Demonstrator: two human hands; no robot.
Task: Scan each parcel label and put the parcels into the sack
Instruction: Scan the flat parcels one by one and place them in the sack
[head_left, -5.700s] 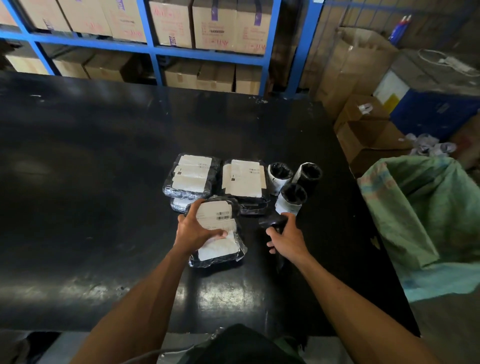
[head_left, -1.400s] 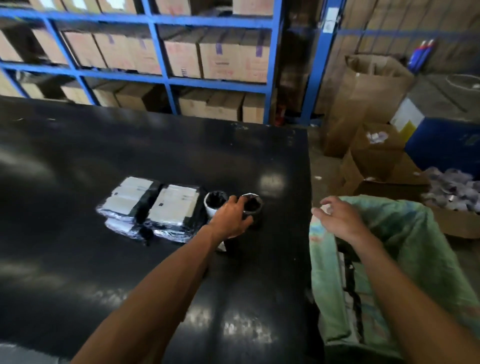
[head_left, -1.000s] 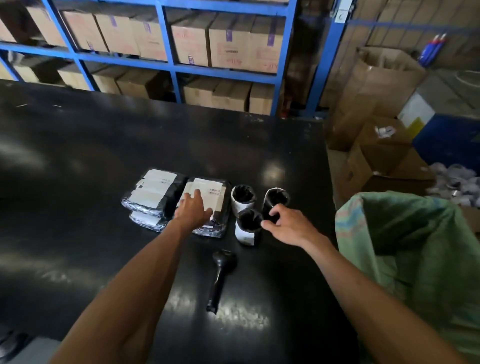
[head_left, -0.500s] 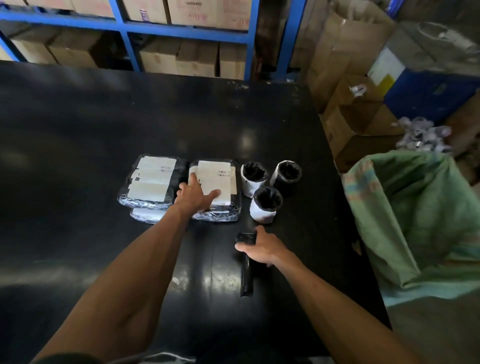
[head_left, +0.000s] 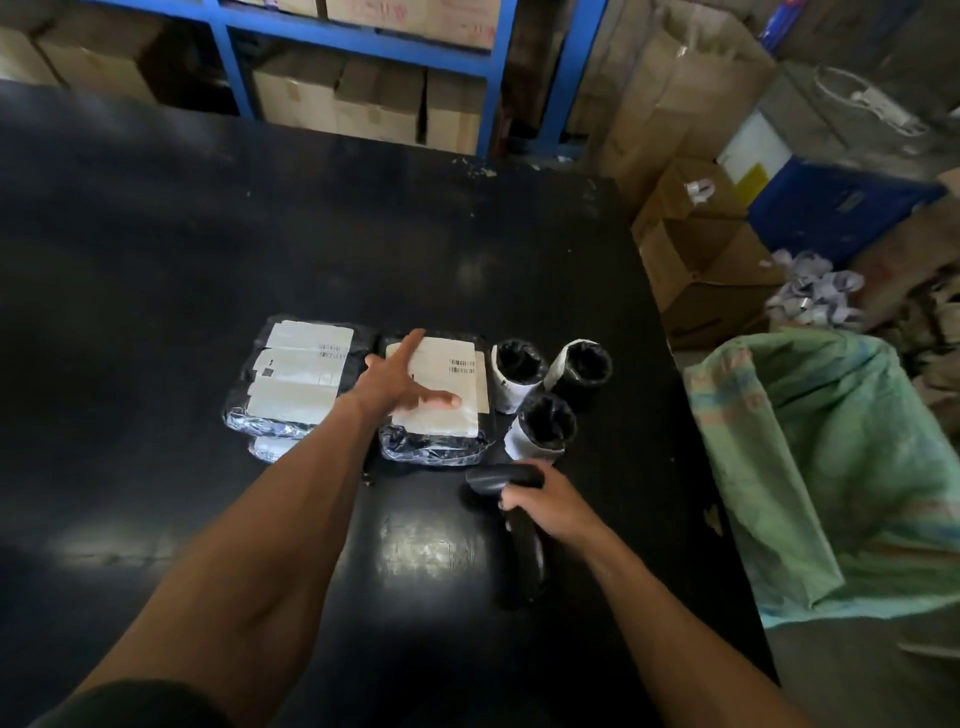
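Note:
On the black table (head_left: 156, 249) lie flat black parcels with white labels: a left stack (head_left: 296, 379) and a right parcel (head_left: 447, 421). My left hand (head_left: 397, 382) rests flat on the right parcel's label, fingers spread. Three upright rolled parcels (head_left: 540, 395) in black wrap with white labels stand just right of it. My right hand (head_left: 545, 501) is closed around the black handheld scanner (head_left: 514, 509), whose head points toward the flat parcel. The green woven sack (head_left: 831, 467) hangs open off the table's right edge.
Brown cartons (head_left: 701, 260) and a blue bin (head_left: 831, 208) stand on the floor beyond the sack. Blue shelving (head_left: 363, 36) with cartons runs behind the table's far edge. Crumpled white wrappings (head_left: 815, 291) lie near the cartons.
My right hand has closed around the scanner and lifted its head toward the flat parcel. My left hand stays on the right parcel, fingers now spread wider.

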